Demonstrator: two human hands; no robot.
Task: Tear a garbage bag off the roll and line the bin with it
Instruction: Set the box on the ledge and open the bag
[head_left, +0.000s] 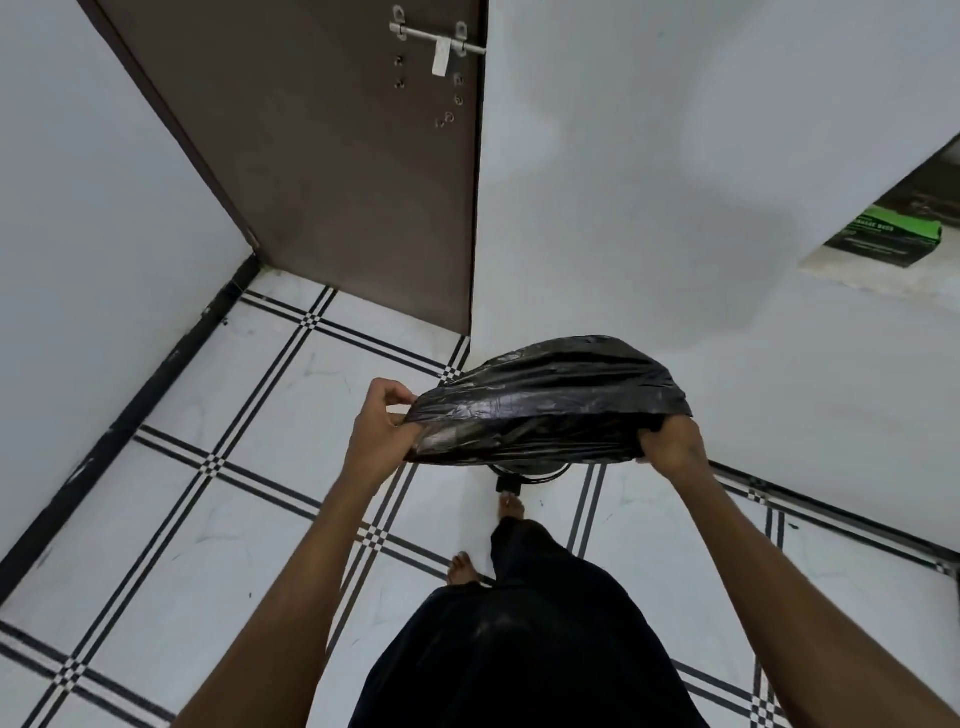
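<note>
got the black garbage bag (545, 397) stretched over the bin (527, 473), my left hand (382, 421) and right hand (670, 447) both gripping its edges

The only lettering is on the green and black packet (883, 240) lying on the ledge (852, 275) at the right edge. A line of white capitals on its green band seems to end in "BAGS", but it is too blurred to read surely. The smaller print on the black part below cannot be made out.
</note>
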